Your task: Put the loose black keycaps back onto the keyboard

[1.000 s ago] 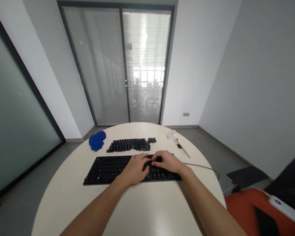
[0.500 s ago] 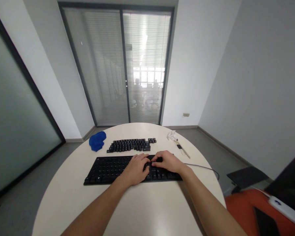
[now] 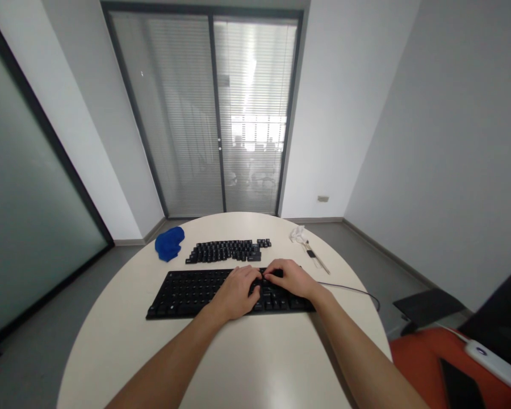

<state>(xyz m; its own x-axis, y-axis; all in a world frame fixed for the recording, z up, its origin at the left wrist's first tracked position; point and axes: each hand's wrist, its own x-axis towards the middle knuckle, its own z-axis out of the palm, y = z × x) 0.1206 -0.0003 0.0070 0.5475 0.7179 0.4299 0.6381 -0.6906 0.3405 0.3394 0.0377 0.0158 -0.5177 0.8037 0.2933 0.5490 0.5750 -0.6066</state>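
Here, blue cloth (image 3: 169,243): lying rumpled near the far left edge of the round table (image 3: 123,341), apart from both hands.
Keyboard (image 3: 187,292): flat and black, lying crosswise before the person; its left part reaches out past the left hand (image 3: 238,291), its right part runs beneath both hands.
Loose keycaps (image 3: 225,251): in stepped rows just beyond the keyboard, a small cluster at their right end; ahead of the fingers and apart from them.
Left hand: palm down over the keyboard, right of its middle, fingers loosely bent, thumb set off to the side; whether it grips anything cannot be told.
Right hand (image 3: 266,275): arched over the keyboard's right part, thumb and forefinger brought narrowly together just beside the left fingertips; too small to tell if something sits between them.
Thin stick (image 3: 322,263): beyond the right hand, near a white crumpled thing (image 3: 298,233).
Cable (image 3: 349,288): curving rightward toward the table's edge.
Orange seat (image 3: 421,363): far right, beside the table.
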